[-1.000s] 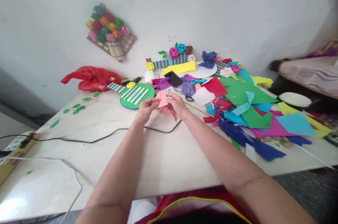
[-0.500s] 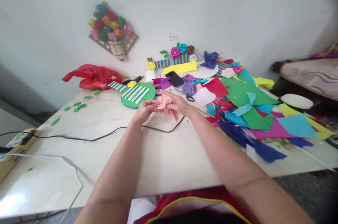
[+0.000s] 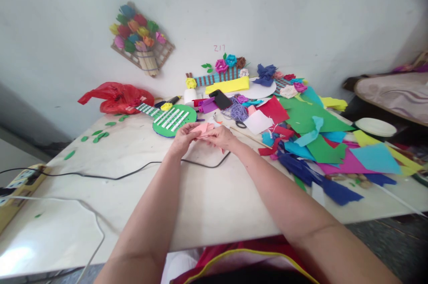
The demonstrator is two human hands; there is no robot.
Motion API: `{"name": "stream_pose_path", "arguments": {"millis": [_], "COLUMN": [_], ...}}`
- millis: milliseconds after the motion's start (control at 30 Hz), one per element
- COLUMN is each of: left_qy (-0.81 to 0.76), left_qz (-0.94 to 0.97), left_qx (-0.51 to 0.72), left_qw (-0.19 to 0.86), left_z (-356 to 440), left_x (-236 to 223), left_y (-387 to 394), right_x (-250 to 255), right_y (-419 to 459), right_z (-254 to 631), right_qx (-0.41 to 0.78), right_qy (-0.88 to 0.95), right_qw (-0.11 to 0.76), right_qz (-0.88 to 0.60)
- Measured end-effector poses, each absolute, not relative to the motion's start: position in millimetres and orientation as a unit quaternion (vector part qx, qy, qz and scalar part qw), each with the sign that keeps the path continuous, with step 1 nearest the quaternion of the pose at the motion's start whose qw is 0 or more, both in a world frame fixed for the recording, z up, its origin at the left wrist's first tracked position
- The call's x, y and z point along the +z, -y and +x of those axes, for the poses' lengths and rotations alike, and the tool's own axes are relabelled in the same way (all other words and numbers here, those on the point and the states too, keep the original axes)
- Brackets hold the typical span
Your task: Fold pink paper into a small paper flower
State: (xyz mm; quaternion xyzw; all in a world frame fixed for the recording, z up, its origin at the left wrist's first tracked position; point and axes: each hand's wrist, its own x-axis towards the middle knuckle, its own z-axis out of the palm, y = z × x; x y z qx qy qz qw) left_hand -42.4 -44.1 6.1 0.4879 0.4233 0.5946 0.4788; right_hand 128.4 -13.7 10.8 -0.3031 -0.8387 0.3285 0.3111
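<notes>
Between my two hands is a piece of pink crepe paper [image 3: 204,128], held just above the white table [image 3: 207,199]. My left hand [image 3: 184,138] pinches its left side. My right hand [image 3: 221,136] grips the right side, with fingers drawn together on the paper. Some of the pink paper hangs below my right hand; its folds are partly hidden by the fingers. Just left of and behind my left hand lies a green guitar-shaped craft [image 3: 175,121] with white strips. Beyond my right hand are dark-handled scissors [image 3: 240,124] and a thin stick [image 3: 251,137].
Colored paper sheets [image 3: 310,119] pile up on the right. A black cord [image 3: 117,177] crosses the table below my hands. Green paper leaves [image 3: 100,136] and a red plastic bag [image 3: 122,98] lie left; a power strip [image 3: 25,186] sits at the left edge. A phone [image 3: 220,99] lies behind.
My right hand's index finger, stretched out before, has folded in onto the pink paper. The paper now looks flatter between my hands, and the right hand has shifted slightly left.
</notes>
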Motion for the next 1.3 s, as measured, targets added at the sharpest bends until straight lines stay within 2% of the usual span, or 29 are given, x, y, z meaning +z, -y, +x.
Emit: {"name": "stream_pose_path", "arguments": {"millis": [233, 400, 567, 667, 800, 867, 1100, 1300], "left_qy": [-0.417, -0.395, -0.385, -0.389, -0.407, -0.415, -0.44, -0.414], "left_qz": [0.464, 0.452, 0.453, 0.458, 0.472, 0.486, 0.521, 0.488], "left_qx": [0.62, 0.604, 0.581, 0.573, 0.548, 0.531, 0.509, 0.552], "left_qw": [0.475, 0.525, 0.556, 0.558, 0.558, 0.556, 0.526, 0.534], "left_z": [-41, -43, -45, -46, -46, -45, -42, -41], "left_x": [7, 8, 9, 9, 8, 8, 9, 8], "left_y": [43, 46, 46, 47, 47, 47, 48, 48], "right_x": [18, 21, 13, 5, 2, 5, 13, 13], "right_y": [18, 15, 5, -6, -15, -13, 1, 2], "right_z": [128, 131, 131, 135, 144, 146, 138, 134], "right_qx": [0.018, -0.056, 0.041, 0.209, 0.482, 0.542, 0.534, 0.509], "right_qy": [0.877, 0.884, 0.873, 0.832, 0.713, 0.674, 0.696, 0.683], "right_qw": [0.356, 0.387, 0.422, 0.449, 0.436, 0.425, 0.339, 0.399], "right_qz": [-0.322, -0.258, -0.242, -0.251, -0.262, -0.267, -0.341, -0.338]}}
